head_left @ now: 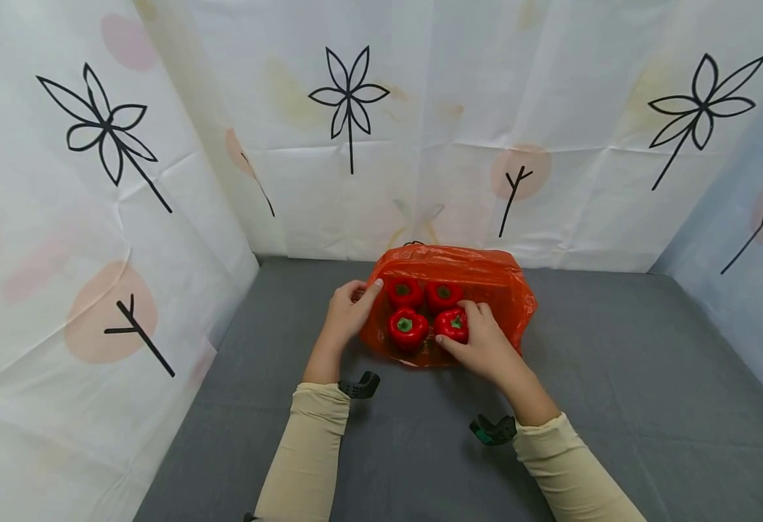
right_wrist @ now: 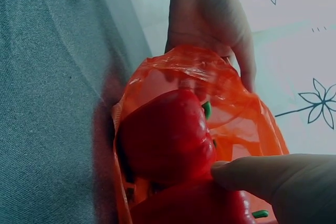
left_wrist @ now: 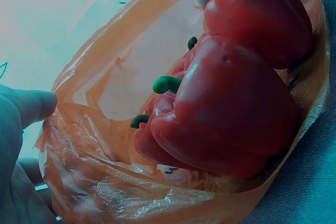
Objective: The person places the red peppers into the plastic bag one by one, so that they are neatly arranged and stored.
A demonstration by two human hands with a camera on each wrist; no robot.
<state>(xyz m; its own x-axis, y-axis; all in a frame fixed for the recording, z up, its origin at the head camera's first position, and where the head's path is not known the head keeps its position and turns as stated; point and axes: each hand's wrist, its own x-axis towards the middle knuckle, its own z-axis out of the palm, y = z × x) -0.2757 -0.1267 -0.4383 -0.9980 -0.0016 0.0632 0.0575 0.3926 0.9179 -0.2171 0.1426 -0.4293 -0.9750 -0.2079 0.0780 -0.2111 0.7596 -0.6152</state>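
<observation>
An orange plastic bag (head_left: 469, 261) lies with its mouth spread toward me, several red bell peppers inside. Two sit in front, a left one (head_left: 409, 330) and a right one (head_left: 451, 325), with others behind, green stems showing. My left hand (head_left: 349, 308) pinches the bag's left rim, thumb on the inner side and fingers behind the film, as the left wrist view shows. Around the front right bell pepper curls my right hand (head_left: 482, 339), thumb on its near side and fingers over its far side. In the right wrist view the right thumb (right_wrist: 252, 177) presses its skin.
The bag rests on a grey cloth-covered table (head_left: 616, 362), near its back edge. White curtains (head_left: 421, 196) printed with flowers and twigs hang behind and on both sides. Each wrist wears a dark band, the left one (head_left: 359, 386) and the right one (head_left: 494, 431).
</observation>
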